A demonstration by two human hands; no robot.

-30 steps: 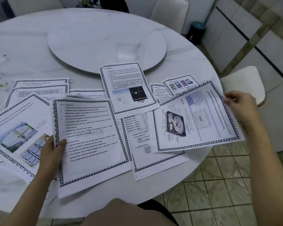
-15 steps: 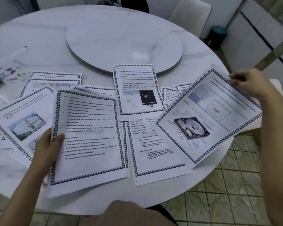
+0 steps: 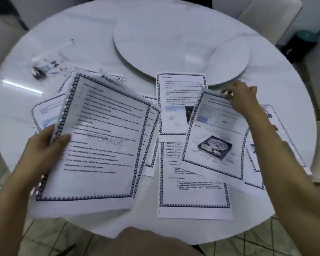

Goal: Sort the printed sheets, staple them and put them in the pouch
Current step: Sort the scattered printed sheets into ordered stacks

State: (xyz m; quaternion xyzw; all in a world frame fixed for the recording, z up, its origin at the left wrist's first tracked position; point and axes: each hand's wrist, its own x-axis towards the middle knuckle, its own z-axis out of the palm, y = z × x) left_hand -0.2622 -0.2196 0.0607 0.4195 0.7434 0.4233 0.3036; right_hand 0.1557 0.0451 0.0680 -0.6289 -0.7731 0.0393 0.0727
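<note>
Paper stack [image 3: 103,159] gripped by L hand [image 3: 44,150], thumb on top; R hand [image 3: 243,97] pinches hard-drive sheet [image 3: 218,130] top edge.

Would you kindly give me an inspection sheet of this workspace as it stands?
Surface: round white table with a raised turntable at its middle.
Job's things: printed sheets spread over the near half, overlapping; text sheet and hard-drive sheet lifted in the hands; clear pouch lies at the far left; no stapler seen.
Clutter: nothing seen.
Hands: left hand grips the text sheet's left edge, with more sheets behind it; right hand pinches the hard-drive sheet's top edge.
Cables: nothing seen.
Surroundings: pale chair, dark bin with a teal top, tiled floor.
</note>
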